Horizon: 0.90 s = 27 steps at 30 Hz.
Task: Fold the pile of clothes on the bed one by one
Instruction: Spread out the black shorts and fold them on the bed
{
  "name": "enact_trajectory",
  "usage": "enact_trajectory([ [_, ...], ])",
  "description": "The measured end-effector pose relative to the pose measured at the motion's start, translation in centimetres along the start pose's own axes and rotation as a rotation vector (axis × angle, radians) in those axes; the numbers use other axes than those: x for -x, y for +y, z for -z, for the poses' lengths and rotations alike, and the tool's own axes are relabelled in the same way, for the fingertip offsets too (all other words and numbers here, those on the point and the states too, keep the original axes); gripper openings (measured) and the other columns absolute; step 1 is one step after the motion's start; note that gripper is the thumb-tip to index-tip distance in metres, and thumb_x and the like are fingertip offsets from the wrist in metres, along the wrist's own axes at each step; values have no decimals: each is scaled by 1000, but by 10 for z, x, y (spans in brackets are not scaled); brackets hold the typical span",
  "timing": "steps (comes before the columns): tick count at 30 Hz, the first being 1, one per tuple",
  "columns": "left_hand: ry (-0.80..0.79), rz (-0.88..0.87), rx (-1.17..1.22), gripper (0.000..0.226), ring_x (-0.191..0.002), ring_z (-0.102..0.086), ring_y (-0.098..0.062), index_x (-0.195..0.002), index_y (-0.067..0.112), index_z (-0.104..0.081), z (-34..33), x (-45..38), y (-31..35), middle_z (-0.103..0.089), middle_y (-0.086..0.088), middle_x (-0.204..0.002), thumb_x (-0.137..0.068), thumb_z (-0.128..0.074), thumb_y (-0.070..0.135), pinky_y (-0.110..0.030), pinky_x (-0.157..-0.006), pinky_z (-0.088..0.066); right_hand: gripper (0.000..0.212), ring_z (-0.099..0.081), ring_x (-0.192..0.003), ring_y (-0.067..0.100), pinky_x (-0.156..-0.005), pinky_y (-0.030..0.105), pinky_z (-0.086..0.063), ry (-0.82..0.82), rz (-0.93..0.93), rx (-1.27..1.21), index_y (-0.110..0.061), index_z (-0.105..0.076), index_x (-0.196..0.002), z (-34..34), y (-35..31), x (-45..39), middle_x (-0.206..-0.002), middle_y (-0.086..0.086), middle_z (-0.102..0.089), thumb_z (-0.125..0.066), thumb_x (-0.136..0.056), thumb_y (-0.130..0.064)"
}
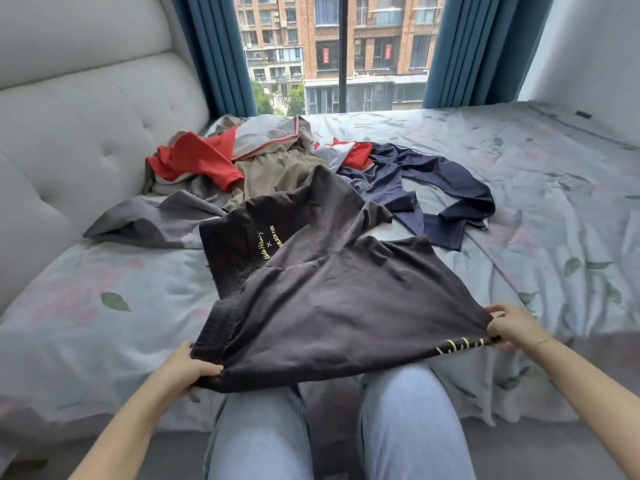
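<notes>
At the near edge of the bed, a dark grey T-shirt is stretched between both hands. The left hand is clenched on its near-left corner; the right hand pinches the near-right corner, where yellow print shows. The far end of the shirt, with small yellow lettering, lies on the sheet and overlaps the pile of clothes beyond it.

My reading: this is the first step on this garment, the spreading-out. Nothing folded shows anywhere on the bed, so I judge the task to be near its start.

Next move, as I see it: draw the shirt toward the near edge, clear of the pile, and lay it flat. One sleeve appears doubled over near the shirt's middle and would need smoothing before any fold.

Edges and room, all relative to the shirt:
- Left of it: bare floral sheet, then the padded headboard. Fair space.
- Right of it: a wide stretch of bare sheet, the best spot for a folded stack.
- Beyond it: a navy garment, a red one and an olive one, tangled; the far end of the shirt could drag them.
- Nearer than it: my knees in jeans, just under the held hem, so little room there.
</notes>
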State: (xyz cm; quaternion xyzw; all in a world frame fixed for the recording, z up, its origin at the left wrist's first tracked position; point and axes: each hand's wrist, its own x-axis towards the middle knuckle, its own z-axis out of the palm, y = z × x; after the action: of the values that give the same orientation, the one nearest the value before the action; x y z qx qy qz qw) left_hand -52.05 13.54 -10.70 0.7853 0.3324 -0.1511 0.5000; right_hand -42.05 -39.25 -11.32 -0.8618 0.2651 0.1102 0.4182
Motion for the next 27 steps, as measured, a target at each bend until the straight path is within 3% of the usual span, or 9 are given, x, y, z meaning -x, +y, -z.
enact_trajectory([
  [2,213,-107,-517,97,-116,-48,-39,-151,21,-18,-14,10,16,-38,-17,-140,-73,-75,16,-47,-85,-49,56,-56,-111,34,-88,36,-46,101,192,450,-9,-50,-133,-4,-8,0,-128,17,-54,-52,-78,1],
  [4,464,-401,-874,85,-129,-34,-32,-151,26,-20,-39,25,42,-27,-8,-147,-81,-68,29,-46,-99,-40,59,-43,-126,31,-100,38,-39,154,426,631,-13,-48,-137,-18,-21,3,-141,11,-45,-56,-79,-6],
  [8,286,-790,-872,52,-144,-21,-21,-145,29,-39,-107,14,98,-26,-1,-156,-96,-49,43,-40,-112,-26,56,-25,-143,22,-114,35,-27,64,794,749,-19,-37,-147,-68,-63,4,-157,2,-28,-51,-95,-29],
  [11,121,-725,-993,57,-150,3,-17,-152,33,-24,-145,-25,97,-6,1,-163,-100,-29,54,-42,-121,-4,59,-14,-148,18,-118,37,-16,-86,805,805,-29,-23,-152,-109,-73,-5,-161,-3,-15,-29,-99,-54],
  [14,154,-684,-995,74,-149,10,-14,-154,39,-9,-145,-60,60,5,6,-163,-88,-6,71,-42,-120,5,86,4,-149,12,-119,35,1,-82,761,861,-37,-6,-153,-125,-49,-19,-162,-11,2,11,-79,-78],
  [19,191,-691,-932,83,-149,9,-13,-154,35,-6,-137,-69,52,11,3,-162,-80,4,72,-33,-121,2,73,4,-149,11,-120,35,1,66,653,792,-32,-4,-154,-108,-32,-43,-162,-10,2,-2,-87,-62],
  [22,109,-644,-856,60,-148,-17,-16,-151,29,-30,-125,-65,70,-15,-2,-162,-96,-25,54,-32,-118,-20,61,1,-149,15,-121,39,-5,93,640,756,-23,-7,-155,-114,-44,-47,-163,-4,0,-17,-100,-49],
  [25,139,-645,-449,18,-98,-64,-11,-101,30,-64,-86,-71,111,-69,3,-110,-88,-57,19,-30,-90,-48,62,6,-148,10,-120,34,-1,34,857,655,-26,-6,-154,-137,-81,-37,-161,-10,5,-18,-98,-49],
  [27,340,-664,-284,16,-77,-63,-14,-88,24,-62,-55,-88,132,-68,0,-90,-80,-63,10,-30,-79,-50,69,9,-147,5,-118,29,4,-66,978,661,-31,-6,-154,-163,-112,-28,-159,-14,7,-6,-90,-57],
])
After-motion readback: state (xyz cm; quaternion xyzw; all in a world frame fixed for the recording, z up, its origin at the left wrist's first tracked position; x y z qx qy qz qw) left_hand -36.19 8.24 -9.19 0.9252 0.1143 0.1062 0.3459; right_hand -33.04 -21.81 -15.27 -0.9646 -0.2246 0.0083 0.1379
